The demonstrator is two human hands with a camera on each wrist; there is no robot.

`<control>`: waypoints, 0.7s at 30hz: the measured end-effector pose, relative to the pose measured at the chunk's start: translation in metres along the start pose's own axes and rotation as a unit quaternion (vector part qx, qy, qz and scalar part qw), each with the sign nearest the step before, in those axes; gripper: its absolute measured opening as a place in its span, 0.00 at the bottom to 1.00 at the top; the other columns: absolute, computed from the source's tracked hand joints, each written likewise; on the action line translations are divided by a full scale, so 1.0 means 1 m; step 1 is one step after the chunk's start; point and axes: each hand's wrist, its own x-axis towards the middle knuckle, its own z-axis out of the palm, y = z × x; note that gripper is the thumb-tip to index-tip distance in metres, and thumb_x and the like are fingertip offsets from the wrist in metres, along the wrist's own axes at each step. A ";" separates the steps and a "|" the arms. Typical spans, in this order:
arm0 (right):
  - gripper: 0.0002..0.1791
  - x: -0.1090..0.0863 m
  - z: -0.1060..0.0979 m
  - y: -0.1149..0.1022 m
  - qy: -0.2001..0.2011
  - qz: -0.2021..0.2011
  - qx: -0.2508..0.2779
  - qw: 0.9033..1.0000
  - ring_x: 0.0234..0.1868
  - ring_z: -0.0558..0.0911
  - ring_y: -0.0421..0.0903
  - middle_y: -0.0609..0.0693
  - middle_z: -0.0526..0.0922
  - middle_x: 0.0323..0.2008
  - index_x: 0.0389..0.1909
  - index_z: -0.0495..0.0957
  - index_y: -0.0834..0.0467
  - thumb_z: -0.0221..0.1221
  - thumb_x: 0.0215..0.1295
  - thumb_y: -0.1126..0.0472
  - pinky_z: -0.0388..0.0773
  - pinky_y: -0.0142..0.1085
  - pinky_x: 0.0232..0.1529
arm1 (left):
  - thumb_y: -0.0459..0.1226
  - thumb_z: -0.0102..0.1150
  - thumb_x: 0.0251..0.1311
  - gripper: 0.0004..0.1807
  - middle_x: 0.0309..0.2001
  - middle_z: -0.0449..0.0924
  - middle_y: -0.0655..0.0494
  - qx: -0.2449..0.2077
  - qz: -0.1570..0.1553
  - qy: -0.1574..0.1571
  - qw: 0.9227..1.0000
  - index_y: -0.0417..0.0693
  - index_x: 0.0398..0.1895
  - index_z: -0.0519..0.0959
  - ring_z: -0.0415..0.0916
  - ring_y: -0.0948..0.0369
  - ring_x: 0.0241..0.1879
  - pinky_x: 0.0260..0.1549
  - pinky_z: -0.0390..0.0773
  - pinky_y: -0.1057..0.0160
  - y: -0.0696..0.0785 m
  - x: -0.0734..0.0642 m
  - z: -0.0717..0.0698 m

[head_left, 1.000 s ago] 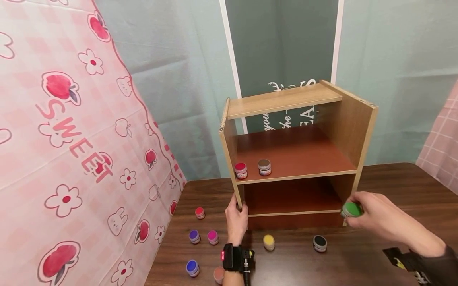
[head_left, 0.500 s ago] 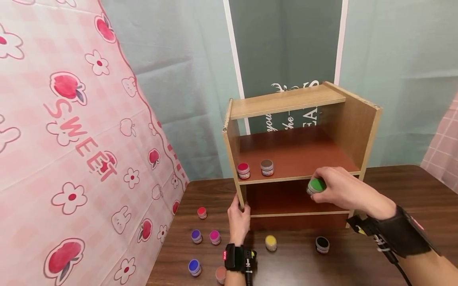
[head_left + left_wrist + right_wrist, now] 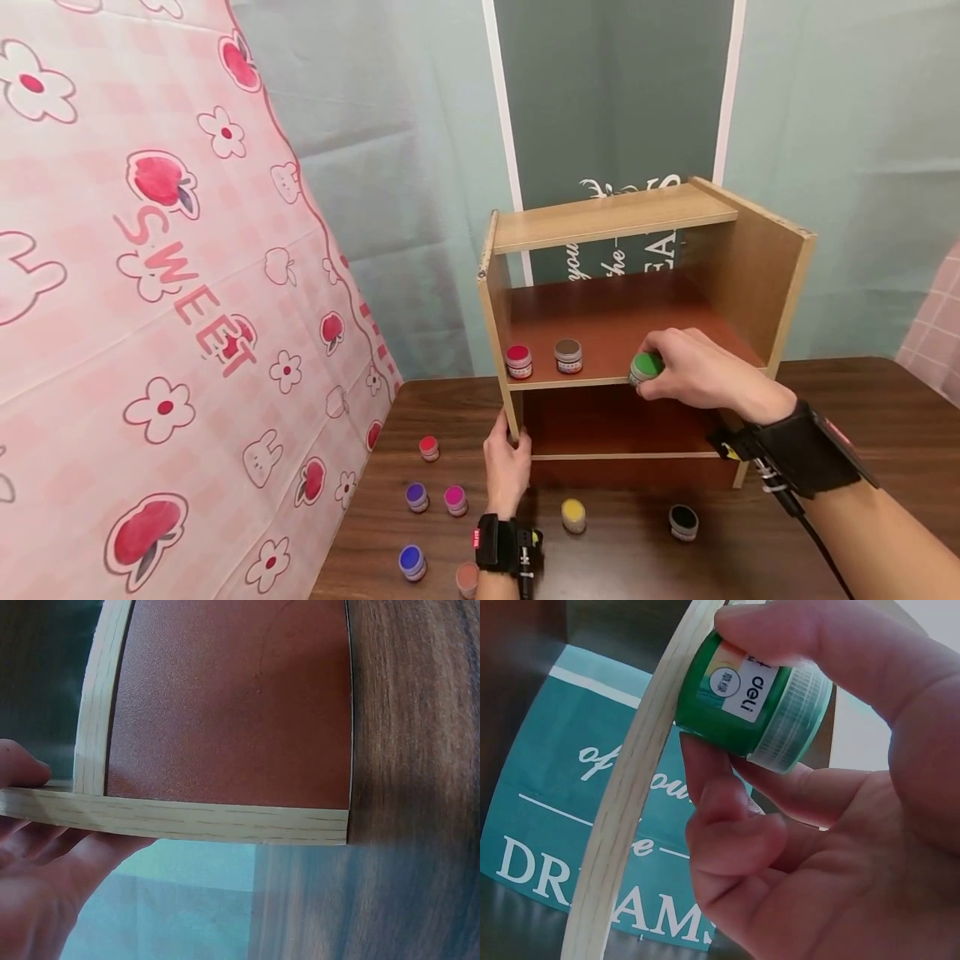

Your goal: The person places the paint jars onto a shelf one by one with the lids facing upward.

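A small green paint jar [image 3: 644,368] with a clear ribbed lid is pinched between the thumb and fingers of my right hand [image 3: 693,377]. It is at the front edge of the middle board of a wooden shelf [image 3: 617,382]. The right wrist view shows the jar's label [image 3: 739,682] close beside the pale board edge. My left hand [image 3: 506,467] grips the shelf's left side panel low down, thumb [image 3: 22,766] on the inner face and fingers behind. A red jar [image 3: 518,362] and a brown jar [image 3: 568,356] stand on the middle board, left of the green one.
On the dark wood table [image 3: 615,567] stand a yellow jar [image 3: 573,516] and a black jar [image 3: 683,522] in front of the shelf. Several more jars, including a magenta jar [image 3: 455,501] and a blue jar [image 3: 412,562], are to the left. Curtains hang behind.
My right hand has carried the green jar left and up, from beside the shelf's right panel to the middle board's front edge. My left hand keeps its grip on the panel.
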 end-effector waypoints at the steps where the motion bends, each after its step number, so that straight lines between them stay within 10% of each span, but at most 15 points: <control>1: 0.16 0.002 0.000 0.000 -0.002 0.001 0.002 1.000 0.29 0.72 0.44 0.49 0.77 0.28 0.37 0.77 0.63 0.68 0.50 0.58 0.68 0.34 0.30 | 0.28 0.53 0.63 0.22 0.54 0.81 0.43 0.001 0.001 0.001 1.000 0.43 0.61 0.73 0.79 0.52 0.52 0.46 0.79 0.53 0.000 0.000 0.000; 21: 0.17 0.028 0.008 0.007 0.009 0.011 0.043 0.999 0.31 0.72 0.47 0.51 0.78 0.29 0.38 0.79 0.65 0.68 0.50 0.59 0.67 0.37 0.32 | 0.28 0.54 0.61 0.22 0.52 0.82 0.47 0.013 0.011 0.010 1.000 0.44 0.60 0.74 0.79 0.56 0.52 0.47 0.79 0.57 -0.001 0.002 0.001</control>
